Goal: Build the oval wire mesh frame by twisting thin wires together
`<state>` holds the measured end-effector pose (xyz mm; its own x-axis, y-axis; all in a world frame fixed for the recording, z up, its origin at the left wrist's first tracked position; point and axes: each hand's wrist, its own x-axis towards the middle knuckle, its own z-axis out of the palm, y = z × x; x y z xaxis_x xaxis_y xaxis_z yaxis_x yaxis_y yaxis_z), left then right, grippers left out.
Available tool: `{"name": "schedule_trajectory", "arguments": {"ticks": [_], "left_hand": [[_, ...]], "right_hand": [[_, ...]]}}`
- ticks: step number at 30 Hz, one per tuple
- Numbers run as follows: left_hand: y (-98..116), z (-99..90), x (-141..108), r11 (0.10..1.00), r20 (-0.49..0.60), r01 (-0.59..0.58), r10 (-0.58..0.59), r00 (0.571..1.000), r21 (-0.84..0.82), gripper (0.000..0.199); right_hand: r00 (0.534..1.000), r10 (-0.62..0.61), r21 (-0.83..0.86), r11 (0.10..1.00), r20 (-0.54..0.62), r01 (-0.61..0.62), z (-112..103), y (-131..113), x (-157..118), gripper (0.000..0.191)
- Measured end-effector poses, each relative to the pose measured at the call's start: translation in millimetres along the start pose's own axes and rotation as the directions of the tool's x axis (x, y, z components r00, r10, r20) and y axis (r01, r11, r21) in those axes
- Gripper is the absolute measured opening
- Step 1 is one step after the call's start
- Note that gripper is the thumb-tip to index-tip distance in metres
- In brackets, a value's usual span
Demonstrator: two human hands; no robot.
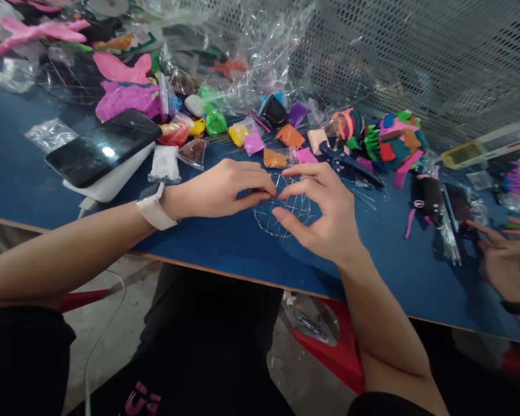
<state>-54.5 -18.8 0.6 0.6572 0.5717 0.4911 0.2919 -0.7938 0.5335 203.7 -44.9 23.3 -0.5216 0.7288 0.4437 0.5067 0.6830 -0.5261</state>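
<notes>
A round frame of thin silvery wire (281, 222), crossed like a grid, lies on the blue table under my hands. My left hand (234, 188), with a pale watch strap (158, 209) on its wrist, pinches at the frame's upper left edge with thumb and index finger. Over the frame's right side, my right hand (323, 211) is curved with thumb and fingers apart, its tips close to the left fingertips. Nothing shows between the right fingers. Just behind lie small bagged lumps of coloured clay, among them an orange-brown one (275, 158) and a white one (164, 163).
A black phone (106, 144) rests on a white block with a cable at left. Pink and purple clay shapes (127, 99) and clear plastic bags line the back, before a metal mesh (416, 58). A co-worker's hand (505, 254) is at right, near a black pouch (429, 199).
</notes>
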Motion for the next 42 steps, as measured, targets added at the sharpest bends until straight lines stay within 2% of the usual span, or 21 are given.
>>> {"name": "schedule_trajectory", "arguments": {"ticks": [2,7,9,11,14,15,18,20,23,25,28,32,35,40,42], "left_hand": [[2.7,2.0,-1.0,1.0,-0.034,0.006,-0.005,0.999,0.025,0.017],[14.6,2.1,-0.9,0.999,-0.109,0.011,-0.008,0.994,0.031,0.013],[20.3,0.4,-0.4,1.0,-0.145,0.015,-0.012,0.989,0.018,0.019],[23.4,0.4,-0.3,0.998,-0.199,0.035,-0.045,0.979,-0.055,0.031],[18.5,6.9,-0.7,0.957,-0.299,0.052,-0.141,0.944,-0.287,0.05],[14.5,10.6,-0.9,0.936,-0.34,0.026,-0.154,0.928,-0.352,0.056],[1.5,22.2,-1.0,0.848,-0.313,0.089,-0.288,0.905,-0.522,0.053],[-3.0,27.1,-0.3,0.769,-0.243,0.151,-0.372,0.896,-0.621,0.044],[-1.0,28.5,1.9,0.698,-0.132,0.207,-0.398,0.908,-0.685,0.037],[3.4,27.1,3.7,0.708,-0.13,0.199,-0.382,0.915,-0.678,0.036],[10.3,25.2,5.8,0.766,-0.2,0.155,-0.348,0.916,-0.624,0.035],[19.7,24.1,5.8,0.889,-0.308,0.1,-0.259,0.916,-0.448,0.025],[25.6,22.9,5.0,0.955,-0.381,0.068,-0.18,0.907,-0.288,0.02],[28.2,20.5,5.8,0.995,-0.426,-0.071,0.037,0.904,-0.065,0.019],[28.5,20.0,6.9,0.996,-0.429,-0.089,0.071,0.9,-0.022,0.02]], "right_hand": [[1.0,0.006,-0.041,0.999,-0.008,-0.007,2.8,-4.1,-0.5,0.003],[0.999,0.005,-0.007,1.0,-0.04,-0.006,3.4,-11.2,-3.0,0.015],[0.997,0.02,0.02,1.0,-0.076,-0.018,1.8,-13.0,-3.9,0.019],[0.994,0.043,0.036,0.999,-0.101,-0.04,1.0,-13.0,-4.2,0.022],[0.987,0.027,0.044,0.999,-0.156,-0.021,2.7,-8.3,-3.5,0.022],[0.983,0.011,0.045,0.999,-0.186,-0.003,3.8,-6.0,-2.9,0.021],[0.966,-0.012,0.059,0.998,-0.258,0.028,6.6,0.0,-1.0,0.019],[0.961,0.0,0.063,0.998,-0.278,0.019,7.0,2.1,0.0,0.019],[0.959,-0.004,0.035,0.999,-0.284,0.015,4.6,2.7,0.1,0.018],[0.965,-0.017,0.003,1.0,-0.262,0.019,2.4,2.2,-0.6,0.019],[0.968,-0.015,-0.02,1.0,-0.25,0.011,1.0,0.1,-2.0,0.025],[0.954,-0.022,0.026,0.999,-0.297,0.031,3.3,-3.7,-3.8,0.037],[0.944,-0.048,0.057,0.996,-0.326,0.07,3.1,-6.0,-5.5,0.036],[0.958,-0.084,0.089,0.99,-0.273,0.112,-1.0,-10.1,-6.9,0.033],[0.965,-0.094,0.09,0.989,-0.246,0.12,-0.7,-11.1,-6.5,0.032]]}}
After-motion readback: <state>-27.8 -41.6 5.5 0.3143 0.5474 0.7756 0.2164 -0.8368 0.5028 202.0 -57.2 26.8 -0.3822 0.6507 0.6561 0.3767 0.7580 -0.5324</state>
